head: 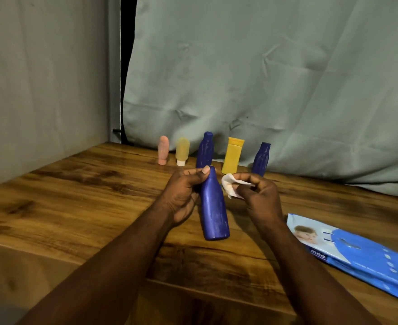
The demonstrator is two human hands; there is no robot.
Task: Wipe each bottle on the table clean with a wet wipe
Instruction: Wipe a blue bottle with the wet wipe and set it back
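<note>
Head view: creased grey-green fabric curtain (263,78) fills the back from 12 to 3 o'clock. Brown wood-grain counter (76,195) takes the lower half. Plain grey wall panel (40,78) at 9–10 o'clock, with a dark gap between it and the curtain. Flat blue plastic wet-wipe pack (357,259) with a baby photo and white print lies on the counter at 4 o'clock, well apart from the hands.

Both bare forearms come in from 6 o'clock. Left hand (184,195) sits just left of centre, its fingers (194,175) and thumb curled round the neck of a tall dark-blue plastic bottle (213,207). That bottle is near centre, upright with a slight lean and its wide base toward 6 o'clock. Cannot tell if the base touches the counter. Right hand (261,198) is at the bottle's 3 o'clock, its fingers (247,178) pinching a small crumpled white wet wipe (232,185). The wipe is just beside the bottle's shoulder; contact unclear.

A row stands at the held bottle's 12 o'clock, against the curtain foot, running 9 to 3:
- rounded pink bottle (163,150)
- translucent tan tube bottle on a white cap (182,151)
- second dark-blue bottle (205,150), its base hidden behind the left hand
- yellow flat-sided bottle (232,156)
- shorter ribbed dark-blue bottle (261,158), its base hidden behind the right hand
</note>
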